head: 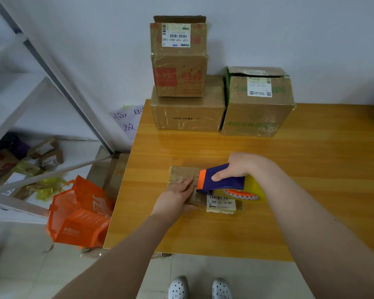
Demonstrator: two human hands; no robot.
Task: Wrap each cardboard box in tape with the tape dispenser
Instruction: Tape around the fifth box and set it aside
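A small flat cardboard box (183, 174) with a white barcode label lies near the middle of the wooden table (311, 160). My left hand (173, 198) presses flat on the box's left part, fingers together. My right hand (238, 167) grips the blue and orange tape dispenser (221, 182), whose orange front edge rests on the box top right beside my left fingertips. A roll of clear yellowish tape (249, 192) sits in the dispenser. At the table's back stand three bigger boxes: a wide one (188, 113), a tall one (179, 67) stacked on it, and a green-printed one (257, 104) to the right.
An orange bag (78, 216) hangs by the table's left edge. A white metal shelf rack (30, 117) with small parcels stands at the left. A paper sign (127, 121) leans on the wall. My feet in white shoes (200, 288) show below the table's front edge.
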